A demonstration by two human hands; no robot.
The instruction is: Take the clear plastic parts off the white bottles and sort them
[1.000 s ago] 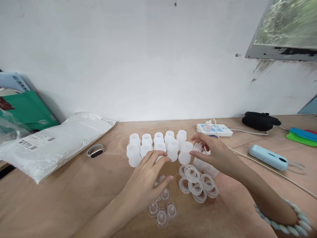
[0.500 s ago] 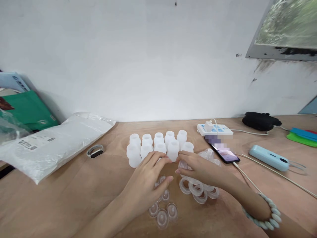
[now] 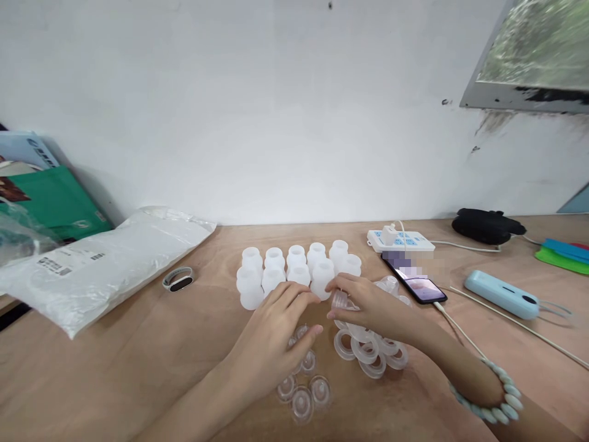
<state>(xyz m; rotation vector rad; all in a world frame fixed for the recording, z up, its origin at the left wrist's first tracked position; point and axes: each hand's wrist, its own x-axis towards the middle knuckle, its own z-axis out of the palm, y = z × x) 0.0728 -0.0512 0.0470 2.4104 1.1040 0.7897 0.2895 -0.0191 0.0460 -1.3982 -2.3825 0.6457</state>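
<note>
Several frosted white plastic bottles (image 3: 251, 279) with open necks stand in two rows. My left hand (image 3: 280, 328) is just in front of them, its fingers stretched and thumb apart, holding nothing; whether its fingertips touch a bottle is hidden. At the right end of the rows is my right hand (image 3: 361, 301), fingers bent and apart from the thumb, close against the end bottle (image 3: 352, 264). A clear ribbed plastic piece (image 3: 339, 299) shows between its thumb and fingers, seemingly behind them. Below lie translucent rings (image 3: 372, 365) in a pile and several clear domed caps (image 3: 302, 405), partly hidden by my left hand.
To the left lie a white plastic mailer (image 3: 124, 252) and a fitness band (image 3: 178, 280). On the right are a phone (image 3: 426, 290), a power strip (image 3: 416, 242), a light blue device (image 3: 501, 294), a black case (image 3: 488, 225) and cables. A wall bounds the table's back.
The bottle at the right end has shifted slightly back and to the right, beside my right hand, whose fingers have moved a little. My left hand stays nearly still.
</note>
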